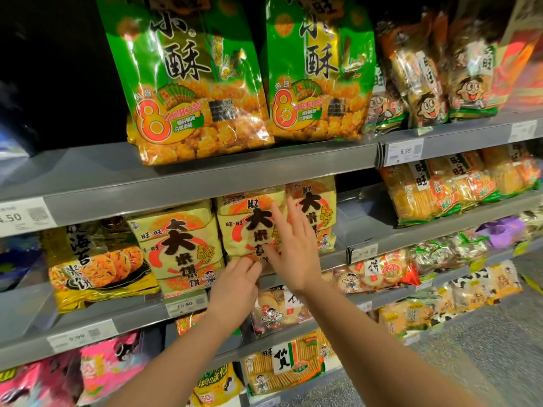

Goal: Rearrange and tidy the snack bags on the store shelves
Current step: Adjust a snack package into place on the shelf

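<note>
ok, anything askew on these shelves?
Top shelf: the left green bag leans sideways and sits further forward than the right green bag, so the pair is out of line. Nothing spilled or torn shows.

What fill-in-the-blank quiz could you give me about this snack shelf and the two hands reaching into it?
Each green bag on the top shelf shows the large number ____.
The cream bag touched by both the left hand and the right hand is the ____ of three alike in a row.
The price tag beside the left wrist reads ____.
Missing words: 8; middle; 10.90
</note>
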`<state>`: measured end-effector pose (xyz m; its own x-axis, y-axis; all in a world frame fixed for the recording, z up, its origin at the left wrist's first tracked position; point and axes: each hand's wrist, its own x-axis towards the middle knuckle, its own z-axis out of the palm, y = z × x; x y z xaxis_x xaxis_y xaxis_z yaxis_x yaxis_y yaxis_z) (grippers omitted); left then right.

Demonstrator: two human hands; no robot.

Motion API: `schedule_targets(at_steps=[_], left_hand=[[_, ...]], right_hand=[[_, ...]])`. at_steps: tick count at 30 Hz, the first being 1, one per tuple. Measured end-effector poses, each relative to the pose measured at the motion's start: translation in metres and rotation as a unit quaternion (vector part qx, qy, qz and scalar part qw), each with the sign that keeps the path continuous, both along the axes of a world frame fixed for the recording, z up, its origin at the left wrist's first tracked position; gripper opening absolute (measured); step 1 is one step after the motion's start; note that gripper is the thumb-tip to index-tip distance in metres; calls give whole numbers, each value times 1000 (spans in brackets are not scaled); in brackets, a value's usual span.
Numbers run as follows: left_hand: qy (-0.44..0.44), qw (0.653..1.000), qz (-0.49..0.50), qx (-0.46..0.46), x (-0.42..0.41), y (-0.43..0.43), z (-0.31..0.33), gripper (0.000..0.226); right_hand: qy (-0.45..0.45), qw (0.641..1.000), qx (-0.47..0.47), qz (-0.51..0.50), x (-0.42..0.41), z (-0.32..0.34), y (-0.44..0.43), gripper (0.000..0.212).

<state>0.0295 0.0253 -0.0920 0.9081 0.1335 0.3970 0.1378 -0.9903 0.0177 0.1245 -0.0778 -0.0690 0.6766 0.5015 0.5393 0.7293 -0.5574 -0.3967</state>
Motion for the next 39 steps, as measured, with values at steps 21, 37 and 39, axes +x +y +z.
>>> schedule_targets(at_steps=[21, 37, 39], left_hand=[[63, 982, 78, 158, 36, 17, 54, 113], [33, 980, 63, 185, 37, 30, 36, 133], [37, 980, 59, 188, 37, 31, 34, 130]], right_hand=[[654, 603, 455, 20, -30, -58, 16, 76], [451, 884, 105, -60, -42, -58, 27, 88], [411, 908, 57, -61, -45, -65, 22, 84]])
